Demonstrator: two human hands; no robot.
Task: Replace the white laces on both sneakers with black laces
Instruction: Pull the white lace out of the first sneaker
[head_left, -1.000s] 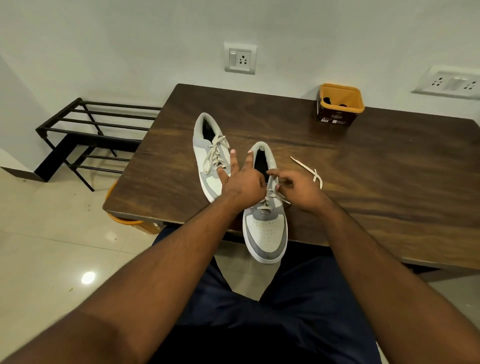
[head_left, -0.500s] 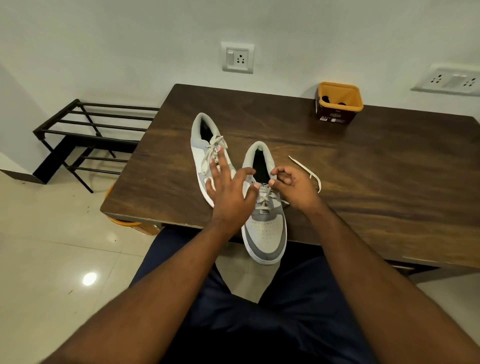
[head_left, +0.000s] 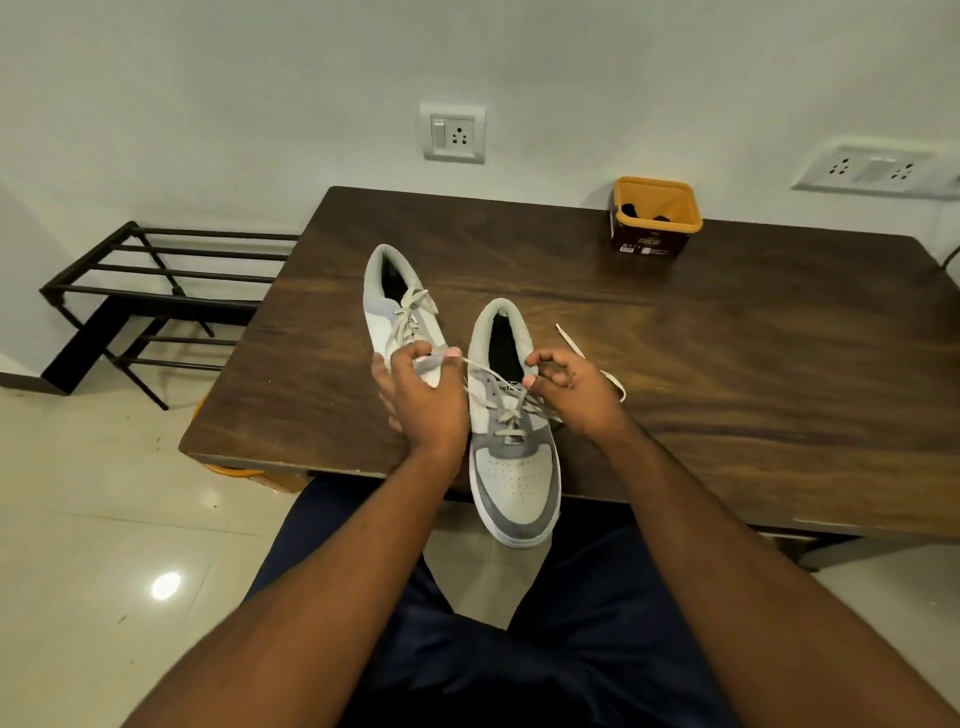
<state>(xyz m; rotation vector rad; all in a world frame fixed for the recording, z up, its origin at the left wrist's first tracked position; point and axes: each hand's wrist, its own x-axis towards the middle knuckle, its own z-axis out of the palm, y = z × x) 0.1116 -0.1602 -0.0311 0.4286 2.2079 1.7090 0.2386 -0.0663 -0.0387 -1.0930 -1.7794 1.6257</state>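
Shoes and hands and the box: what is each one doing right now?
Near shoe: top eyelets unlaced, toe past table edge.
Far shoe: fully laced.
White lace: half pulled out.
Left hand: pinching lace.
Right hand: pinching lace.
Yellow box: open, upright.

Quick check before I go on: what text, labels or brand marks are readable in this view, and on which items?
"Vela": partial brand text on the tongue of the near sneaker, cut off by the white lace.
Yellow-rimmed tub: label print and barcodes too small to read.
Wall sockets: no readable markings.
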